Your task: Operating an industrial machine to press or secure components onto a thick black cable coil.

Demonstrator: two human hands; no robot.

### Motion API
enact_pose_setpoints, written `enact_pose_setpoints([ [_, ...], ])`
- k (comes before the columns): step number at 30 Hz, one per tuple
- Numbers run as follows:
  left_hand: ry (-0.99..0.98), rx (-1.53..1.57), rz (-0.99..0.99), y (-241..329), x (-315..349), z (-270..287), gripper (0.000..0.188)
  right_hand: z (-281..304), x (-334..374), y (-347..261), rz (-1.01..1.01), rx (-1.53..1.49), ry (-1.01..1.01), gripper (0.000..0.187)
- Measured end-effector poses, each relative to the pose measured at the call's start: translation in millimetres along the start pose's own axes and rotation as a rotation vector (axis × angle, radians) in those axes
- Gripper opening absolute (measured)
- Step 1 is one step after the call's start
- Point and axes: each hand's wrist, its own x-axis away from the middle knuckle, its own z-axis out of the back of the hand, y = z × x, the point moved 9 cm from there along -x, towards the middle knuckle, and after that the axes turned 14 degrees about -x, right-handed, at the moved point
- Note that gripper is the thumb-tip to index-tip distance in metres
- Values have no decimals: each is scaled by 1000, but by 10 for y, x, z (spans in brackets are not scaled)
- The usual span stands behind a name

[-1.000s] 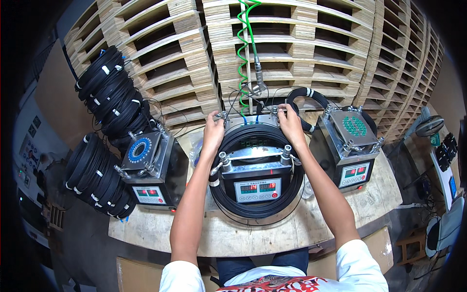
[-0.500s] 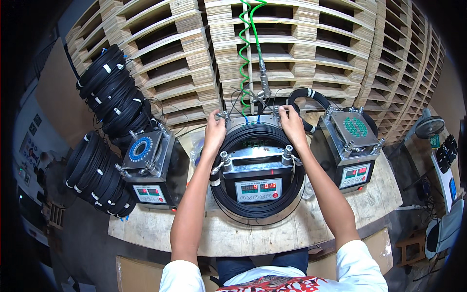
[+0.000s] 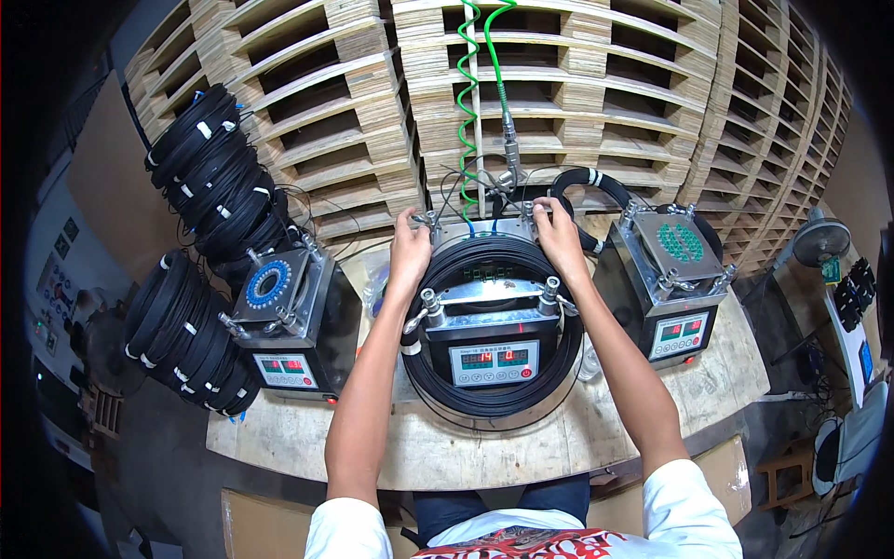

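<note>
A black cable coil (image 3: 491,396) lies looped around the middle machine (image 3: 492,349), a metal box with a red digital display on its front. My left hand (image 3: 411,250) rests on the machine's far left corner, its fingers on a clamp knob beside the coil. On the far right corner, my right hand (image 3: 559,233) grips a similar knob. Both forearms reach across the coil's sides. What the fingertips pinch is too small to tell.
Two more display machines stand on the wooden bench (image 3: 447,447): the left machine (image 3: 284,321) and the right machine (image 3: 675,279). Stacks of black cable coils (image 3: 200,186) lie at the left. Wooden pallets (image 3: 577,102) rise behind. A green spiral hose (image 3: 470,102) hangs over the middle.
Both hands stay at the machine's far corners; they have shifted only slightly. The coil has not moved.
</note>
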Motion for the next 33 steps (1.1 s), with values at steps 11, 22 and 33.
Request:
enact_pose_setpoints([
  [11, 30, -17, -45, -105, -89, -20, 45, -9, 49, -88, -117, 37, -5, 41],
  [22, 30, -24, -55, 10, -22, 1, 43, 31, 26, -102, 23, 35, 26, 38],
  [33, 55, -132, -77, -5, -81, -23, 40, 31, 20, -82, -9, 48, 11, 38],
])
